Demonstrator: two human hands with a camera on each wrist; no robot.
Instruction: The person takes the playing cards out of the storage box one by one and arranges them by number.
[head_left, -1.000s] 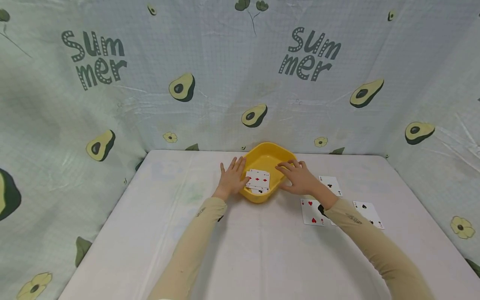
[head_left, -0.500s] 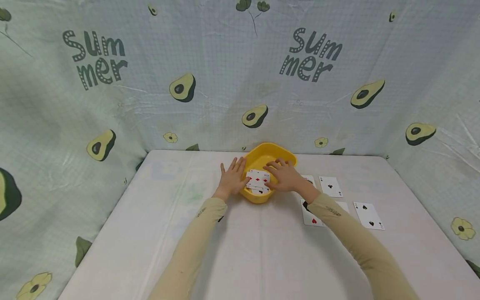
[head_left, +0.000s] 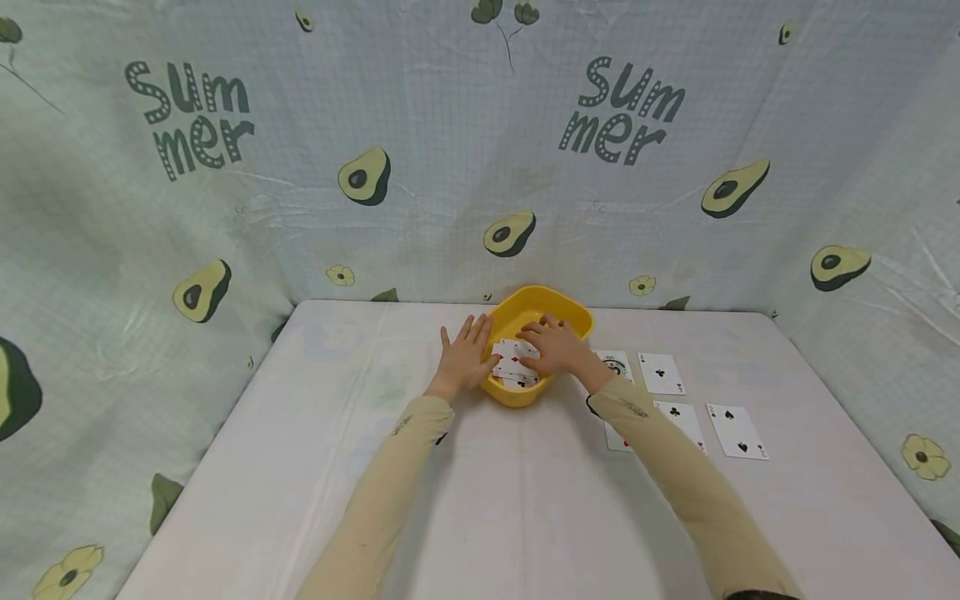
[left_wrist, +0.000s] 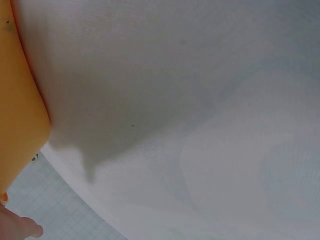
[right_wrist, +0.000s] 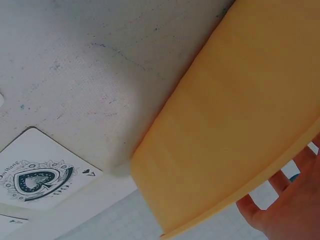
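A yellow plastic tub (head_left: 531, 293) stands at the far middle of the table. In its near left part lies a small pile of playing cards (head_left: 510, 358), a red diamonds card on top and a clubs card showing below. My left hand (head_left: 461, 358) rests at the tub's left rim, fingers spread and straight, thumb over the edge by the pile. My right hand (head_left: 555, 346) reaches over the right rim, its fingers loosely bent and spread above the pile, covering its right end. The right wrist view shows these fingers (right_wrist: 277, 182) spread past the rim.
On the table right of the tub lie an ace of spades (right_wrist: 37, 175), a clubs card (head_left: 662, 373), a two of clubs (head_left: 678, 414) and a two of spades (head_left: 737, 432). My right sleeve covers most of a hearts card (head_left: 617, 437). A printed cloth hangs behind.
My right hand has moved left from the tub's right rim to over the cards, uncovering the ace and the two of clubs on the table. The left hand has stayed put.
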